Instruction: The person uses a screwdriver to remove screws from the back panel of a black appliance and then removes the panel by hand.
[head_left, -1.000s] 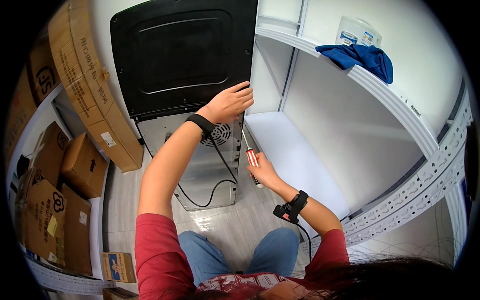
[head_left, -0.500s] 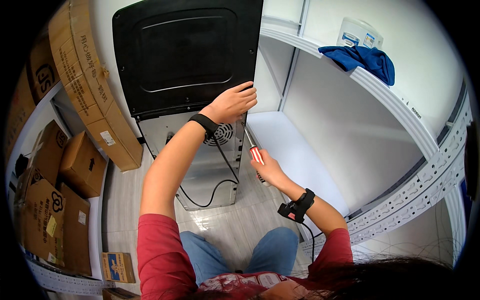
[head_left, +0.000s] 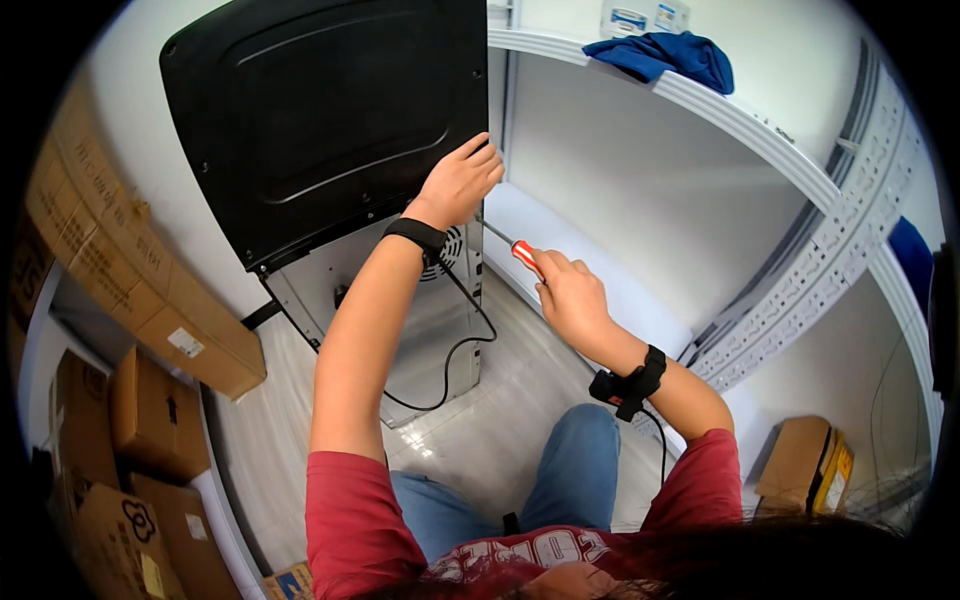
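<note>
A tall appliance stands with its back toward me: a black rear panel (head_left: 320, 120) above a grey metal lower part (head_left: 400, 310) with a round vent and a black cord. My left hand (head_left: 458, 185) rests on the lower right edge of the black panel, fingers curled over it. My right hand (head_left: 570, 295) grips a screwdriver with a red and white handle (head_left: 527, 257), its shaft pointing up-left toward the appliance's right edge just under my left hand. The tip is hidden behind my left hand.
White metal shelving (head_left: 740, 120) runs along the right, with a blue cloth (head_left: 665, 55) on its upper shelf. Cardboard boxes (head_left: 140, 300) are stacked along the left wall and floor. Another box (head_left: 800, 460) sits at the lower right. My knees (head_left: 580, 470) rest on the pale tiled floor.
My right hand with the screwdriver has risen toward the appliance's right edge, closer to my left hand. My left hand has stayed on the panel's edge.
</note>
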